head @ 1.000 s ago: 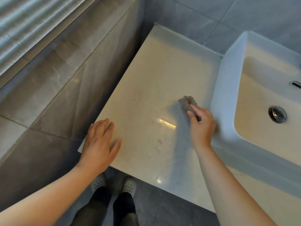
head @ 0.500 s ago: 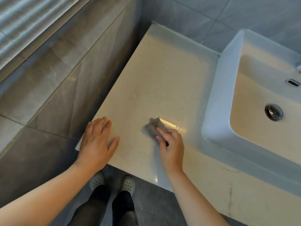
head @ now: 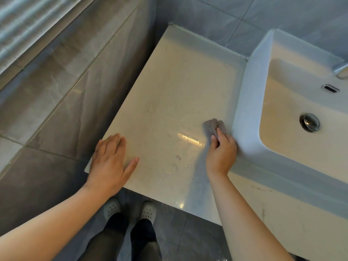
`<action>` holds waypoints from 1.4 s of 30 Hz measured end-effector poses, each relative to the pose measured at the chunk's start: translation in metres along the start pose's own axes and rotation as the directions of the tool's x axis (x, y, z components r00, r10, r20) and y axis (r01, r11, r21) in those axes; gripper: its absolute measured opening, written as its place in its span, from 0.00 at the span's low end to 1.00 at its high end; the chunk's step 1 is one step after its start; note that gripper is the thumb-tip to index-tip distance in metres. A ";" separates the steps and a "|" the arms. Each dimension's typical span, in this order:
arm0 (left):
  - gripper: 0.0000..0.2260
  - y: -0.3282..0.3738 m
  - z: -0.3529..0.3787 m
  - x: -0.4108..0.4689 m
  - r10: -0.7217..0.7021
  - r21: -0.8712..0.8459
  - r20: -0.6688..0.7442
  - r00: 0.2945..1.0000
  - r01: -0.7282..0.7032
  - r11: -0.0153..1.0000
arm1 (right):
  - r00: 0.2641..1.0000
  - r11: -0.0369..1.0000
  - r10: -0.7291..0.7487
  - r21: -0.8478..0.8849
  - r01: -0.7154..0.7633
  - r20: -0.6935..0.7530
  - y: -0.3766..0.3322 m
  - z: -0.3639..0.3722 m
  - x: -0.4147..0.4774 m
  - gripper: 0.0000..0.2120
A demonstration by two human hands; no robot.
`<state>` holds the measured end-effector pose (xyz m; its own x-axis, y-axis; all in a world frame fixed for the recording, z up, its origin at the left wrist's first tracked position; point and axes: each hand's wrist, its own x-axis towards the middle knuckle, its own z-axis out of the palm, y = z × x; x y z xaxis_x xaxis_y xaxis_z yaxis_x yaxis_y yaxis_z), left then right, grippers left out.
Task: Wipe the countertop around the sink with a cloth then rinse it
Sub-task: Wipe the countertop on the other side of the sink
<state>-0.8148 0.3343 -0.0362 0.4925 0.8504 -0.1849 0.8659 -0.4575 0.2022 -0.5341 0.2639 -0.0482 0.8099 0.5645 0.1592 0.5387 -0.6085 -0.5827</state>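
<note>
Beige, glossy countertop (head: 169, 91) is carrying both hands at the moment. Left hand (head: 111, 162) is lying flat on the near left corner, palm down, fingers straight and close together, thumb sticking out sideways, holding nothing. Right hand (head: 222, 153) is reaching a bit further in, fingers curling down over a small grey cloth (head: 213, 127) and pressing it onto the counter (it's all bunched up, with most of it poking out past the fingertips). Hand and cloth are sitting just beside the outer wall of the white sink (head: 246, 110).

Around that: pale clog-type shoes (head: 112, 208) and dark trousers are showing below the counter's front edge. A bright streak of light is glinting off the counter between the two hands, with a few faint smudges near it. Further off, the basin is showing a metal drain plug (head: 309, 122) and an overflow slot (head: 329, 88) above it, and grey wall tiles (head: 207, 16) are running behind everything.

Harder to read: the faucet (head: 341, 69) is getting cut off by the right edge, so only its tip is showing, and the sink's far side is running out of view too. The right palm is hiding whatever part of the cloth is under it.
</note>
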 end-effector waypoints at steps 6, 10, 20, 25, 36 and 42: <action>0.36 -0.001 -0.001 0.000 0.012 0.011 0.005 1.000 -0.012 1.000 | 0.982 0.983 -0.182 0.032 0.181 0.052 -0.013 0.007 -0.039 0.14; 0.34 -0.002 -0.003 0.000 0.009 0.019 0.021 1.000 -0.010 1.000 | 0.925 0.949 -0.291 0.198 0.246 0.244 -0.033 0.003 -0.078 0.16; 0.36 0.013 -0.013 -0.021 0.095 -0.073 0.044 0.995 -0.091 0.993 | 0.997 0.971 0.074 0.231 -0.069 -0.013 0.019 -0.060 -0.054 0.14; 0.36 0.026 -0.009 -0.036 0.192 -0.069 0.080 0.978 -0.187 0.980 | 0.999 0.996 0.048 0.076 -0.047 -0.003 0.041 -0.042 -0.045 0.14; 0.33 0.010 -0.001 -0.032 0.237 -0.001 0.119 0.964 -0.239 0.971 | 0.987 0.984 -0.158 0.078 0.159 -0.017 -0.006 0.007 -0.047 0.14; 0.33 0.006 -0.001 -0.031 0.251 0.040 0.141 0.958 -0.258 0.965 | 0.974 0.948 -0.159 0.301 0.103 0.165 -0.016 -0.022 -0.108 0.14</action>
<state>-0.8249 0.3049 -0.0281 0.7010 0.6632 -0.2622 0.7120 -0.6717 0.2046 -0.6249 0.2004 -0.0389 0.6648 0.7379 0.1161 0.5245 -0.3504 -0.7759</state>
